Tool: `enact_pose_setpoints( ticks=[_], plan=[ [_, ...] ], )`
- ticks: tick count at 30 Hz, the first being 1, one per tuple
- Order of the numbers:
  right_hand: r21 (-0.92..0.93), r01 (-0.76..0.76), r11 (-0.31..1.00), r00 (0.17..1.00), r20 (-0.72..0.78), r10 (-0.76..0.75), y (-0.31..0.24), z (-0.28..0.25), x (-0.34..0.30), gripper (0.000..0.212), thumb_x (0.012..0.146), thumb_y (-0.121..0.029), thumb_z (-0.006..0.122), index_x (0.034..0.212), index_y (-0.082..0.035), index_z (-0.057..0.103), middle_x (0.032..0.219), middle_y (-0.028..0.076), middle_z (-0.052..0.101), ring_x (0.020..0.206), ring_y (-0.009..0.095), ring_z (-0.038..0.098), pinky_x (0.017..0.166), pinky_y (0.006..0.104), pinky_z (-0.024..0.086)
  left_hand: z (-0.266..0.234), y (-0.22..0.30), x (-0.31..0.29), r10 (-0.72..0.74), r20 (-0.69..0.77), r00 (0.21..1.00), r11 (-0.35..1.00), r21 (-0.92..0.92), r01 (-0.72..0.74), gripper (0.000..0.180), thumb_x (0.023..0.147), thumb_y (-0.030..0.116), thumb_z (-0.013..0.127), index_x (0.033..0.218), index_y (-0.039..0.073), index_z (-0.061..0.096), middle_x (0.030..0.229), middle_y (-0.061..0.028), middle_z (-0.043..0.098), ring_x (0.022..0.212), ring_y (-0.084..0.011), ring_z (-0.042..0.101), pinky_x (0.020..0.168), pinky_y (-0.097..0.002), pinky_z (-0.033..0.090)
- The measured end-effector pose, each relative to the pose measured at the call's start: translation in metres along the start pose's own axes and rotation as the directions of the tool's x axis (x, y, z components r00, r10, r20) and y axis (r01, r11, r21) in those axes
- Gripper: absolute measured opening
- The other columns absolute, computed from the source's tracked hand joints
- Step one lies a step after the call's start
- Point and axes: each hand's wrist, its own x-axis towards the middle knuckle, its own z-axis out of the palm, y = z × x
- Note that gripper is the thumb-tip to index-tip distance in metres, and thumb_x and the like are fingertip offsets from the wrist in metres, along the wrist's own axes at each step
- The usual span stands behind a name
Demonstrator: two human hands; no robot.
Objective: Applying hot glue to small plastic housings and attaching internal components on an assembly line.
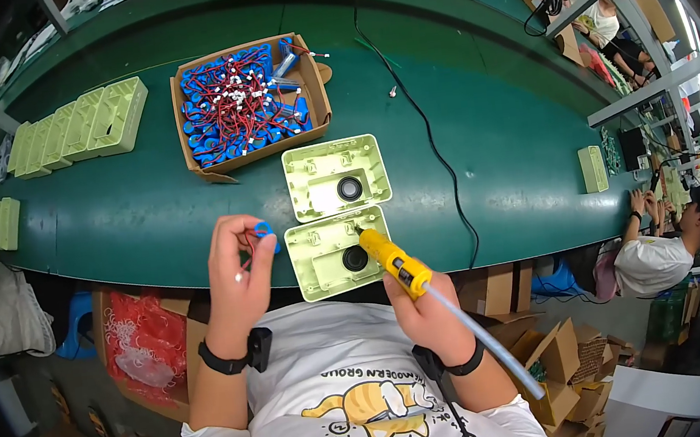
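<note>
My right hand is wrapped round a yellow hot glue gun with a long glue stick trailing from its back. The gun's nozzle points into a pale green plastic housing that holds a round black speaker. Between the thumb and fingers of my left hand is a blue battery pack with red wires, held just left of that housing. Directly behind stands a second pale green housing, with its own black speaker.
A cardboard box of blue battery packs with red wires stands behind. Several green housings line the left. A black cable crosses the green table. Co-workers sit at the right and far left.
</note>
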Motion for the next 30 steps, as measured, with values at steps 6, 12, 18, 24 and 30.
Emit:
enact_pose_setpoints(
  ticks=[6,12,18,24,30],
  plan=[
    [-0.211,-0.032,0.977,0.999,-0.017,0.030,-0.018,0.007,-0.010,0.017,0.105,-0.011,0.077,0.105,0.000,0.065,0.076,0.023,0.066,0.069,0.048,0.068,0.060,0.0478,0.054,0.037,0.007,-0.005,0.250,-0.052,0.967,0.963,-0.090,-0.254,0.030,0.106,-0.001,0.077,0.131,0.000,0.063,0.127,-0.0167,0.064,0.096,-0.0236,0.067,0.087,-0.0321,0.058],
    [-0.151,-0.044,0.988,0.998,-0.046,0.038,-0.024,0.006,-0.014,0.019,0.106,-0.013,0.076,0.101,-0.001,0.063,0.073,0.021,0.066,0.068,0.047,0.069,0.061,0.0481,0.054,0.059,0.004,0.000,0.287,-0.006,0.958,0.948,-0.140,-0.285,0.034,0.103,-0.004,0.079,0.133,0.001,0.062,0.124,-0.0180,0.067,0.101,-0.0269,0.072,0.089,-0.0364,0.062],
    [-0.046,-0.047,0.998,0.998,-0.041,0.045,-0.019,-0.001,-0.013,0.016,0.108,-0.014,0.075,0.107,0.001,0.068,0.074,0.018,0.069,0.065,0.042,0.070,0.061,0.0444,0.055,0.058,0.012,0.007,0.364,0.002,0.931,0.931,-0.014,-0.364,0.030,0.101,-0.004,0.082,0.126,0.001,0.066,0.116,-0.0170,0.071,0.097,-0.0291,0.073,0.084,-0.0369,0.063],
    [0.042,-0.111,0.993,0.994,-0.015,0.112,-0.013,-0.007,-0.017,0.021,0.111,-0.014,0.073,0.122,0.003,0.073,0.079,0.016,0.074,0.066,0.031,0.071,0.062,0.0417,0.054,0.059,0.013,0.006,0.396,-0.013,0.918,0.918,0.026,-0.395,0.023,0.098,-0.005,0.085,0.115,0.001,0.071,0.111,-0.0168,0.076,0.095,-0.0291,0.075,0.082,-0.0357,0.062],
    [0.040,-0.123,0.992,0.992,-0.008,0.124,-0.002,-0.008,-0.015,0.026,0.113,-0.015,0.072,0.129,0.005,0.074,0.080,0.011,0.075,0.064,0.019,0.068,0.061,0.0363,0.052,0.061,0.010,0.004,0.387,-0.048,0.921,0.922,0.029,-0.386,0.022,0.097,-0.006,0.086,0.112,0.001,0.072,0.112,-0.0181,0.077,0.096,-0.0298,0.077,0.081,-0.0356,0.061]
  ],
)
